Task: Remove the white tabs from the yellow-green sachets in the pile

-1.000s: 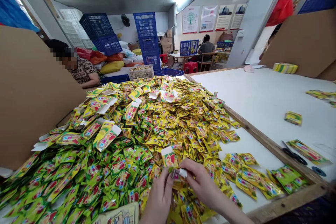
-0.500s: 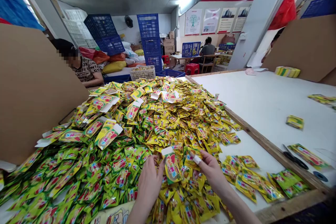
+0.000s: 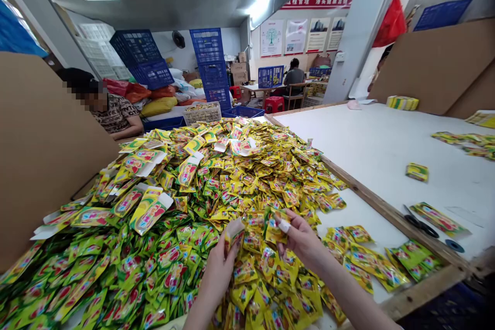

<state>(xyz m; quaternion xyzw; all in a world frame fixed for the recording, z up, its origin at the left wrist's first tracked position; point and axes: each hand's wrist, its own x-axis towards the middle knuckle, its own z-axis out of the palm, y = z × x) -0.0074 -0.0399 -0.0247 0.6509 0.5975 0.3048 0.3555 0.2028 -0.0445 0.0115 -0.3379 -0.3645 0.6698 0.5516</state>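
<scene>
In my left hand [image 3: 219, 268] is a small printed carton [image 3: 234, 233], its pale open end tilted up and its side turned toward me. My right hand [image 3: 299, 240] pinches yellow and green candy packets [image 3: 274, 226] between thumb and fingers; a white wrap covers one fingertip. A narrow gap separates the carton from the packets. Beneath both hands spreads a heap of yellow packets [image 3: 266, 263], with green packets [image 3: 170, 255] heaped to the left. Several flat cartons with open flaps, among them a yellow and green carton [image 3: 149, 211], lie on the heap.
A wooden strip [image 3: 363, 193] divides the white table; beyond it lie black scissors [image 3: 423, 226], a tape roll [image 3: 455, 245] and a small packed box [image 3: 417, 171]. Cardboard [image 3: 50, 149] stands at left. One person [image 3: 112, 113] sits across at left, another [image 3: 294, 77] further back.
The carton in my left hand has turned from face-on to edge-on and moved left. My right hand has lifted its packets slightly. The whole view has shifted a little.
</scene>
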